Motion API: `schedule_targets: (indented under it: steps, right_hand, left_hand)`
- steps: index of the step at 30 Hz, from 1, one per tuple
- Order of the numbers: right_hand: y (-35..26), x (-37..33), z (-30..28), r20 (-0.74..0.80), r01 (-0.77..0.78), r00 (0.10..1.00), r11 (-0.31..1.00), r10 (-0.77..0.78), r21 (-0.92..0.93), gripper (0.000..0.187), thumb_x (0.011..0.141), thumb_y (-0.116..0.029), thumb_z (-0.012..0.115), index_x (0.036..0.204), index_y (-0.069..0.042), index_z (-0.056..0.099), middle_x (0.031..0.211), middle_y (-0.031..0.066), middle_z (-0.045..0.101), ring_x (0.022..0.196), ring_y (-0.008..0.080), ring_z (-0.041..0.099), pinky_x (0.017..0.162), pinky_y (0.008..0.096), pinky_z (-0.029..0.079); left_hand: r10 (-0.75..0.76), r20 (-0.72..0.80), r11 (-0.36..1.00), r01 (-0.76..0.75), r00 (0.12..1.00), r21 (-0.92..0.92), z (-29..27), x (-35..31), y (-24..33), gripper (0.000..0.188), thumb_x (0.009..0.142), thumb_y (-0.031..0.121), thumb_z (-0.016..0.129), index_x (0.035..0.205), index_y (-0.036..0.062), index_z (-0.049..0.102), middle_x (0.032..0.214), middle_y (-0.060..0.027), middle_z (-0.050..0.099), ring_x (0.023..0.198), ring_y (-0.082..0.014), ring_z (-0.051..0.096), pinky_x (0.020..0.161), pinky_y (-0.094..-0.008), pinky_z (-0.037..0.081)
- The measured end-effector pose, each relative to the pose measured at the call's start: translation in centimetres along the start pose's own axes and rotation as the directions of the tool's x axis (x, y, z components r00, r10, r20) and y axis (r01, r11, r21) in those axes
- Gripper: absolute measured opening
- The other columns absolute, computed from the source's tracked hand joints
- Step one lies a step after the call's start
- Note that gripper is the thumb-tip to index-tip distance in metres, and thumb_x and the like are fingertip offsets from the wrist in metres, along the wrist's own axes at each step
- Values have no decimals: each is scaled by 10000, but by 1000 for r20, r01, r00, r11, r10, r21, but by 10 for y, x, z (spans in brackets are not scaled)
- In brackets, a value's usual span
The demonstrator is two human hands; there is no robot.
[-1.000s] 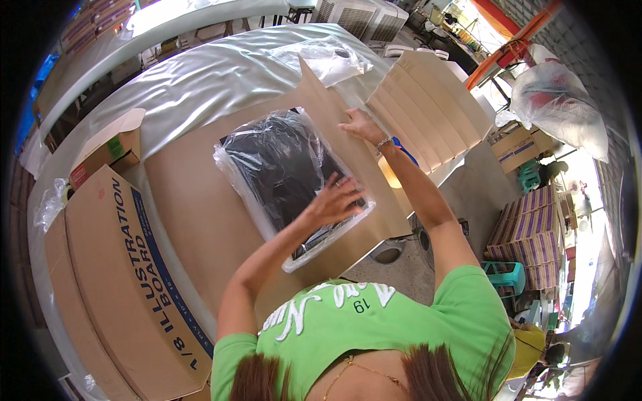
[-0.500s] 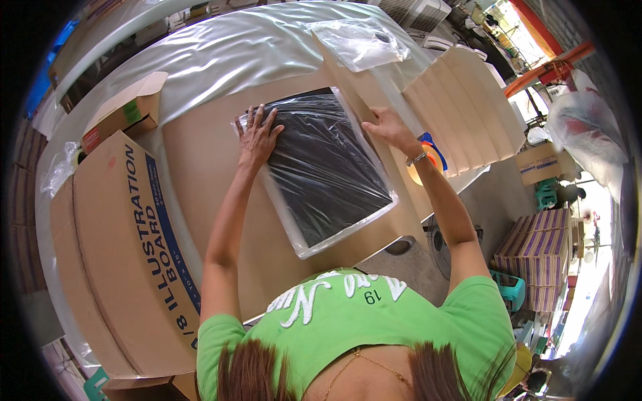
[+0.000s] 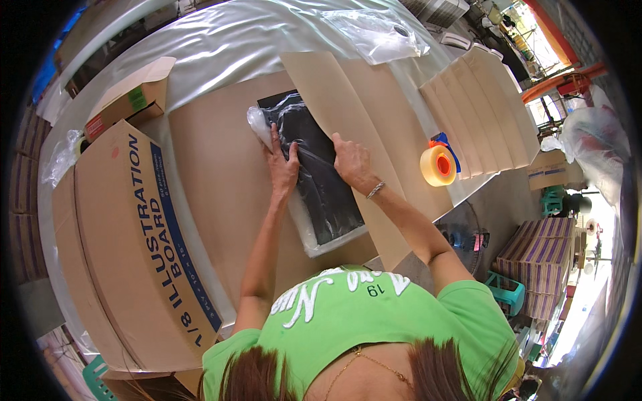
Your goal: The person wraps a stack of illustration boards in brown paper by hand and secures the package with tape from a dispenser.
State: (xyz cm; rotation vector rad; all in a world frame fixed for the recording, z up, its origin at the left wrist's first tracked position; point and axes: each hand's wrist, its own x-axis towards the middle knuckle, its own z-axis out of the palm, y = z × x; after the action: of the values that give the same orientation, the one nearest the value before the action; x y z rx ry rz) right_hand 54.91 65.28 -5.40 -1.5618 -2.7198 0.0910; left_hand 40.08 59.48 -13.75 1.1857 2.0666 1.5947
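At centre, the left hand (image 3: pixel 284 172) lies spread on one flat black rectangle (image 3: pixel 326 190) in crinkled clear plastic (image 3: pixel 257 119) — the right hand (image 3: pixel 354 164) grips one smooth brown sheet (image 3: pixel 334 93).

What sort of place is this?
Probably a packing workshop: a plastic-wrapped black pack lies on a brown sheet, a tape dispenser sits nearby, and a large carton is at the person's left.

Two boxes (image 3: pixel 110 254) are standing along the left edge of the worktop (image 3: pixel 221 50); one tape roll (image 3: pixel 432 175) and one creased card (image 3: pixel 478 117) are lying by its right edge, one clear bag (image 3: pixel 374 37) near its far edge, one panel (image 3: pixel 328 180) between.
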Motion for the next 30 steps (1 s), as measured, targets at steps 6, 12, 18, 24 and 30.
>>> schedule_targets:
  steps: [6,12,18,24,30]
  right_hand:
    - [-25,-4,3,10,-7,1000,998,7,68,240,785,-7,617,979,-59,485,810,181,674,807,365,675,681,452,546]
    - [-30,-5,19,-9,-45,999,996,46,72,269,758,-14,654,956,-60,477,858,179,675,819,363,674,687,445,549]
    - [-28,-9,16,-15,-29,999,992,31,122,230,803,-68,624,983,-50,480,866,199,665,824,397,663,695,464,544]
    - [-18,-1,15,22,-157,987,946,157,284,190,857,-165,582,988,-38,527,826,238,656,820,444,641,711,522,511]
    - [2,9,19,29,-90,996,934,85,345,176,859,-183,590,932,-24,573,841,256,651,835,434,639,742,517,503]
  left_hand:
    - [13,-21,998,-12,1000,56,2,-4,13,608,934,251,549,1485,223,295,1512,-288,176,1409,-456,150,1154,-484,158]
    - [10,2,996,-10,1000,84,4,-6,19,619,905,138,547,1477,191,316,1492,-307,212,1382,-475,215,1138,-471,215]
    - [25,-100,976,-46,995,-214,3,-6,16,525,912,58,483,1414,201,431,1429,-265,348,1325,-422,360,1101,-426,286]
    - [-39,72,975,54,997,-214,-13,-14,-3,349,898,73,526,1240,133,560,1268,-188,456,1125,-348,507,1029,-426,358]
    - [10,45,1000,-9,999,-15,-13,-30,37,514,823,273,694,1287,138,520,1355,-219,373,1289,-399,375,1079,-472,319]
